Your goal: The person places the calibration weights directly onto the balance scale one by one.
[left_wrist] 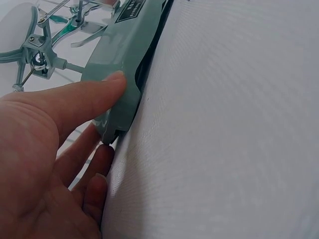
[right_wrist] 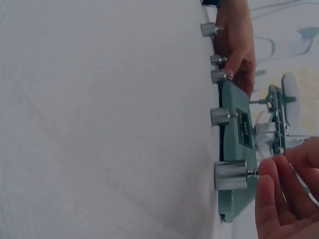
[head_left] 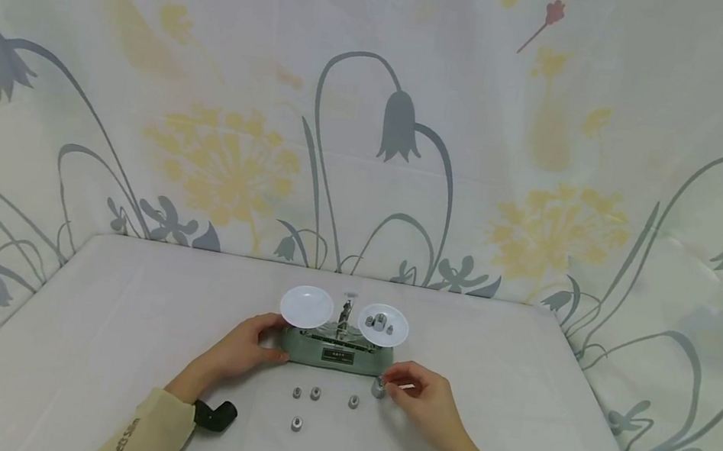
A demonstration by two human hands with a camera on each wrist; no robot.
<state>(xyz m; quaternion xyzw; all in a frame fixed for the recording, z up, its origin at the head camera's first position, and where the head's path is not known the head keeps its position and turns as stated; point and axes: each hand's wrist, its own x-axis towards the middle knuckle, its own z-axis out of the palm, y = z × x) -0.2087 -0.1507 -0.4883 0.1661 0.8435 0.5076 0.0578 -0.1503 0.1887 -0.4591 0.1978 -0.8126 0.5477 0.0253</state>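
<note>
A green balance scale (head_left: 305,352) with two white pans stands on the white cloth. My left hand (head_left: 238,348) holds its left end, with the thumb (left_wrist: 112,87) on the green base and the other fingers round behind the end. At the scale's front right corner, my right hand (head_left: 427,403) pinches the knob of a large metal weight (right_wrist: 230,175). In the right wrist view that weight stands upright at the cloth, in front of the base. The left pan (head_left: 306,306) is bare, while the right pan (head_left: 382,339) carries a larger weight (head_left: 379,323) and two small ones.
Several smaller weights stand in front of the scale, among them one left of the large weight (head_left: 353,402) and one nearer the front (head_left: 296,424). Behind the table (head_left: 491,336) hangs a flower-patterned cloth (head_left: 354,178).
</note>
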